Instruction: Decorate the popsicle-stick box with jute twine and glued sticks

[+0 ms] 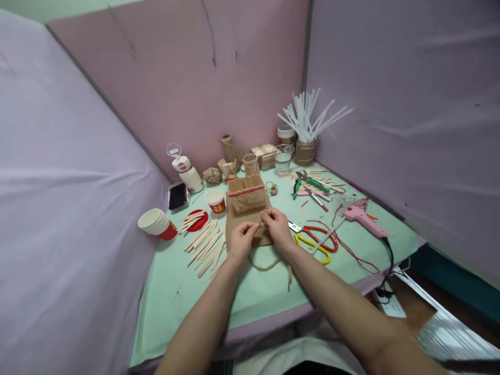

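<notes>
Both hands meet near the middle of the table, above a brown cardboard sheet (236, 221). My left hand (242, 238) pinches a braided jute cord (265, 268) with thumb and forefinger. Fingers of my right hand (276, 224) are closed on the same cord close beside it. The cord hangs in a loop below my hands onto the table, and a loose end trails down at the right. Just beyond my fingers stands a small rectangular box (247, 195) of wooden sticks with a red band near its rim, on the cardboard.
Scissors (312, 242) with red and yellow handles lie right of my hands, near a pink glue gun (365, 221) and green pliers (308, 182). Loose wooden sticks (205, 247) and paper cups (158, 224) are at left. White glue sticks (307, 117) stand at the back right.
</notes>
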`<state>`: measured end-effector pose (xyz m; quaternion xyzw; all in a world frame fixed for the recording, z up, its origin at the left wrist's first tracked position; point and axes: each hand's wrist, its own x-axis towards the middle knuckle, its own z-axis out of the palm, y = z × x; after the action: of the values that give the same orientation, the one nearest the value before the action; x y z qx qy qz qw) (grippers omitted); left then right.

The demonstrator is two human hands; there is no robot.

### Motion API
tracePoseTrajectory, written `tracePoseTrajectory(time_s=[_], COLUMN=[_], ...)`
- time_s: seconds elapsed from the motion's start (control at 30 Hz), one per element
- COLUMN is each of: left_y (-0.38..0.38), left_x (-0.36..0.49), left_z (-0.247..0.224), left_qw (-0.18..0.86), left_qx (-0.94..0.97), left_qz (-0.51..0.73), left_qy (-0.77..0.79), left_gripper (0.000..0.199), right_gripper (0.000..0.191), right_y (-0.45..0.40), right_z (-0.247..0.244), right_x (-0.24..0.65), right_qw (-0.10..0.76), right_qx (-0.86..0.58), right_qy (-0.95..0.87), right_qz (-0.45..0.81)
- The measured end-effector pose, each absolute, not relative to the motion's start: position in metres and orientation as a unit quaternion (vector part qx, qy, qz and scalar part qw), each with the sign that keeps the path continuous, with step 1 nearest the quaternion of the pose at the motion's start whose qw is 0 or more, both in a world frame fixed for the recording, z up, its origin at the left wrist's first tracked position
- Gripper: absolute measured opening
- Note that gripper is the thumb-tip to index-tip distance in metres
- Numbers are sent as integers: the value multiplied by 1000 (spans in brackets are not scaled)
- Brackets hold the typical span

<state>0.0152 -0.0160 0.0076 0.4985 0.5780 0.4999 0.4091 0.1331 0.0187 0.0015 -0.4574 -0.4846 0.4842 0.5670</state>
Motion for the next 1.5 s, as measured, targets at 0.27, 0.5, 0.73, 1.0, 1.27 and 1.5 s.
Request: tracePoseTrajectory(time_s=[0.27, 0.5, 0.73, 1.0, 1.27, 1.5], left_y=[-22, -24, -6, 8, 3, 3], left_x=[13, 14, 4, -13, -21, -18], left_z=[26, 64, 29, 2, 7, 2], left_qw=[430, 567, 543, 391, 432, 462], left_qx=[506, 457, 437, 517, 504, 520], left_qz=[509, 461, 481, 509, 522, 512], left_qy=[548, 507, 532, 567, 535, 504], left_gripper=[29, 26, 40, 34, 33, 32], right_gripper=[27, 29, 27, 34, 27, 18], right_y=[23, 25, 37, 41, 39, 37], right_z=[30, 53, 28, 15, 12, 10], right_x=[131, 126, 117, 120, 127, 127], right_qw=[504, 463, 536, 511, 509, 455], right_qx=[-416, -366, -391, -399, -375, -373], right_qy=[-556, -538, -478, -505, -615, -701], right_qz=[514, 602, 575, 570, 472, 402])
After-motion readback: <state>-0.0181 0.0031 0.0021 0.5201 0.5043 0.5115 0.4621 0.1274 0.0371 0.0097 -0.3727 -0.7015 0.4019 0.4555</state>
